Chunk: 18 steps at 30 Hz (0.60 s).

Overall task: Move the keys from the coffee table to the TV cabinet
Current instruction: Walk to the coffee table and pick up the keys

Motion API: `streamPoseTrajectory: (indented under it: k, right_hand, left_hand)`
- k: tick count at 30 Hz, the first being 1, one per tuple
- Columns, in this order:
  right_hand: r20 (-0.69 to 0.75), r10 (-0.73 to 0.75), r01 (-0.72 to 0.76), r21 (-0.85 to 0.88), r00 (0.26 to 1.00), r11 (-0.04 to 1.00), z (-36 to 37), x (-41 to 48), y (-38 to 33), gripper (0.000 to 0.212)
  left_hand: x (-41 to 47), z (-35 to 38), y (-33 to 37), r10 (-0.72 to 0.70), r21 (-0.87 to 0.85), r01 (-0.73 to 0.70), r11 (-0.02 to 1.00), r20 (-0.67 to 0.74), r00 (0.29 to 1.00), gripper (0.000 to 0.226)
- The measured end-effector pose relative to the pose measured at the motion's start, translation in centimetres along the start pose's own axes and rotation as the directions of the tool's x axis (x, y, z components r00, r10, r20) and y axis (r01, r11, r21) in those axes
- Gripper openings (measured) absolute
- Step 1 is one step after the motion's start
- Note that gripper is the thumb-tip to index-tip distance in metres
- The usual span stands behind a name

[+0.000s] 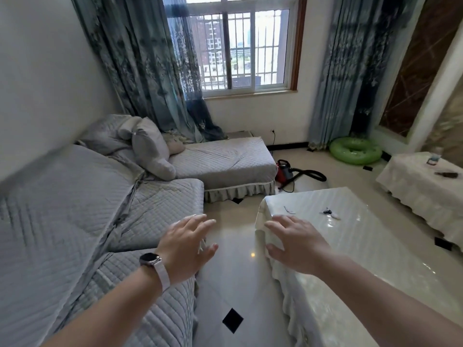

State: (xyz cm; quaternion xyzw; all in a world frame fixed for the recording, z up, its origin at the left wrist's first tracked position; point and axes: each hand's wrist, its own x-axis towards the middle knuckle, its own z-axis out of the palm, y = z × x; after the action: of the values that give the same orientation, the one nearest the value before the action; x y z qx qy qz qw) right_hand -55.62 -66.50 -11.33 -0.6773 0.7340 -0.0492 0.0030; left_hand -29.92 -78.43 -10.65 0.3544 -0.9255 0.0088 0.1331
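Hovering empty, fingers spread: left hand (186,242), right hand (292,242); keys (330,213) on coffee table (375,246).

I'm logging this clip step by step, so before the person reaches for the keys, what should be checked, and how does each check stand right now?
1. Keys lying on the coffee table: ok.
2. Right hand empty and open: ok, fingers spread, holding nothing.
3. Left hand empty: ok, open above the floor beside the sofa.
4. Clear path from right hand to keys: ok, only a small item lies off to the left on the tabletop.
5. Room on the TV cabinet: ok, bare cloth beside a dark object.
6. Number of keys in the bunch: cannot tell, too small.
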Motion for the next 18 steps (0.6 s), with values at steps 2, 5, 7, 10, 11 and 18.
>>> streamPoseTrajectory:
  k: [2, 5, 7, 10, 11, 18]
  right_hand:
    - [0.014, 0.012, -0.012, 0.004, 1.0, 1.0, 0.0, 2.3, 1.2, 0.073]
    - [0.02, 0.062, -0.062, 0.008, 0.998, 0.998, 0.6, 6.1, 3.3, 0.075]
    - [0.03, 0.074, -0.074, 0.007, 0.997, 0.997, 1.4, 8.8, 4.5, 0.067]
    - [0.041, 0.113, -0.113, 0.002, 0.993, 0.994, 2.8, 13.2, 6.5, 0.059]
    - [0.053, 0.138, -0.137, -0.006, 0.989, 0.99, 3.2, 14.9, 7.2, 0.059]
    - [0.121, 0.33, -0.328, -0.035, 0.936, 0.944, 5.0, 26.2, 12.1, 0.062]
  left_hand:
    - [3.0, 1.1, -1.0, 0.013, -0.007, -0.013, 1.0, 0.009, 1.0, 0.066]
    - [7.7, 3.5, -2.9, 0.05, -0.024, -0.05, 0.998, 0.028, 0.998, 0.064]
    - [11.0, 5.7, -4.2, 0.083, -0.038, -0.082, 0.996, 0.038, 0.996, 0.062]
    - [16.8, 8.9, -6.4, 0.13, -0.052, -0.128, 0.99, 0.036, 0.991, 0.06]
    - [19.0, 9.9, -7.3, 0.146, -0.059, -0.144, 0.988, 0.037, 0.989, 0.061]
    - [33.7, 15.4, -13.1, 0.262, -0.128, -0.254, 0.959, 0.047, 0.964, 0.061]
